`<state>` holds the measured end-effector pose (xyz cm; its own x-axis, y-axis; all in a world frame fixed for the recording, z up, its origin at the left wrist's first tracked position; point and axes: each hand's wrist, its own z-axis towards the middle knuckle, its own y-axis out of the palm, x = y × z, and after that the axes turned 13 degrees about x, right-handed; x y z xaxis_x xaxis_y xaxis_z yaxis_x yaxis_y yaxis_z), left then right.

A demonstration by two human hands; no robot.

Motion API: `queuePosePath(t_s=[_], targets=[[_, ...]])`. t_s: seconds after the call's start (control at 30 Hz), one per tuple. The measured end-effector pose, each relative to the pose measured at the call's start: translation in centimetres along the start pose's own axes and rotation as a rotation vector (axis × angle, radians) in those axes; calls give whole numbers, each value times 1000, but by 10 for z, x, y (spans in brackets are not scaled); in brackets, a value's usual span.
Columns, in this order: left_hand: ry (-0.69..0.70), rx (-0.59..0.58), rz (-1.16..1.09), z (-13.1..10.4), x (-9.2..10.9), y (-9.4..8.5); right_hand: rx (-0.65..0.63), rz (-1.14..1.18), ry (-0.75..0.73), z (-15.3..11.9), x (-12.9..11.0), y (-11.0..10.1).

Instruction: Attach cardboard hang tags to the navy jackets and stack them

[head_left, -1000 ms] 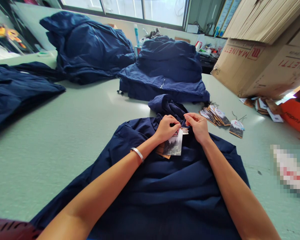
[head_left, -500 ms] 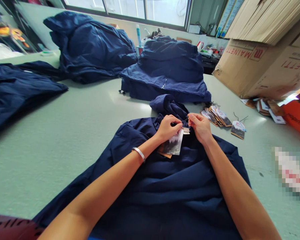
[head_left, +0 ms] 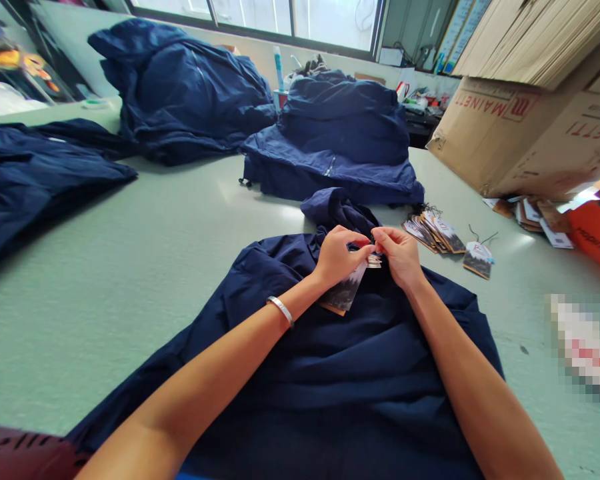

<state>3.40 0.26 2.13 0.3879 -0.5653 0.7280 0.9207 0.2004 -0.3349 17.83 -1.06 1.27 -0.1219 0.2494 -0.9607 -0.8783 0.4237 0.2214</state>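
We have before us a broad, pale green table [head_left: 145, 267], and across its near side lies the task's main piece, a dark navy fabric garment [head_left: 340, 373], its body spread towards us and its bunched upper part [head_left: 340, 208] at the far end. Beyond that we see a rumpled heap of navy cloth [head_left: 190, 93], a stacked navy pile with a pale zip [head_left: 330, 120], and, at the left edge, another navy garment [head_left: 35, 173]. To the right stands a brown cardboard carton [head_left: 500, 127] with red lettering, a smaller orange lettered object [head_left: 597, 230] at the picture's edge. Our left hand [head_left: 343, 257] and right hand [head_left: 397, 252] meet over the garment's neck, fingertips nearly touching, each pinching a thin black cord [head_left: 373, 238] mostly hidden by the fingers. To the right of our hands lies a fanned stack of printed card tags [head_left: 433, 230], with a single corded tag [head_left: 478, 260] just beside it. Beneath our left hand, a grey forest-printed card tag [head_left: 347, 290] rests on the garment, partly covered. Our left wrist wears a silver bangle [head_left: 281, 311]; small white labels [head_left: 374, 262] show just below the fingertips.
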Motion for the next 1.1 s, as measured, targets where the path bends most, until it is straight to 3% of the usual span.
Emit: queuePosePath(t_s=[0.3,0.87,1.1], targets=[[10,47,22,-1,-6,2,0,-2,32,1,1,-1],[60,10,48,-2,-4,1,-51,-14,-26,1,-1,0],[20,17,25,-3,-7,3,-63,-39,-43,1,0,-2]])
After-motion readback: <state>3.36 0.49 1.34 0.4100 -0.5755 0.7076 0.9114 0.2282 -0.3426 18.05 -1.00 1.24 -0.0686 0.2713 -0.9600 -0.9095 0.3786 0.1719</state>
